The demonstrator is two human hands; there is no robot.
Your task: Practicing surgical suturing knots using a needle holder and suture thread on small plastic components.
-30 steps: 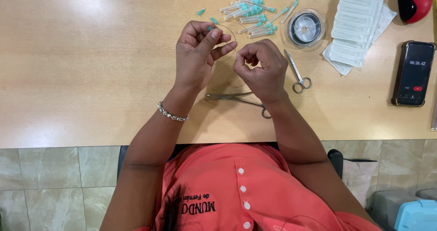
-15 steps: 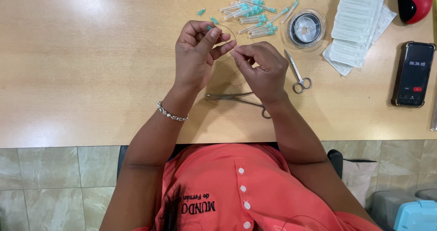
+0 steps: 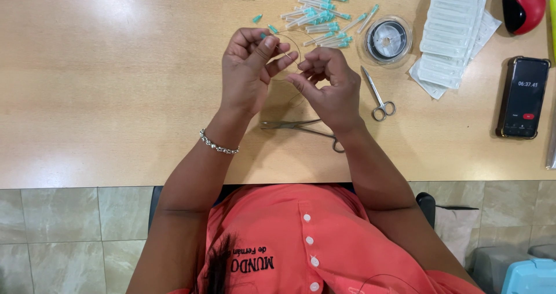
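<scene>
Left hand (image 3: 250, 68): grip pinched together on thin clear looped wire (image 3: 291, 39).
Right hand (image 3: 330, 85): grip pinched together on same wire.
Worktop (image 3: 116, 85): smooth pale wood; slim steel forceps (image 3: 301, 129) below hands.

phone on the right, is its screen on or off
On. The phone lies face up on the table, its dark screen lit with white digits and a red button.

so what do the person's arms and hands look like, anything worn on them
Both arms are bare to above the elbow, with no sleeves reaching them and no gloves on the hands. The left hand has a silver beaded bracelet around its wrist. The right hand and its wrist carry no jewellery that shows. No rings or watch show on either. The coral button-front shirt covers only the torso.
</scene>
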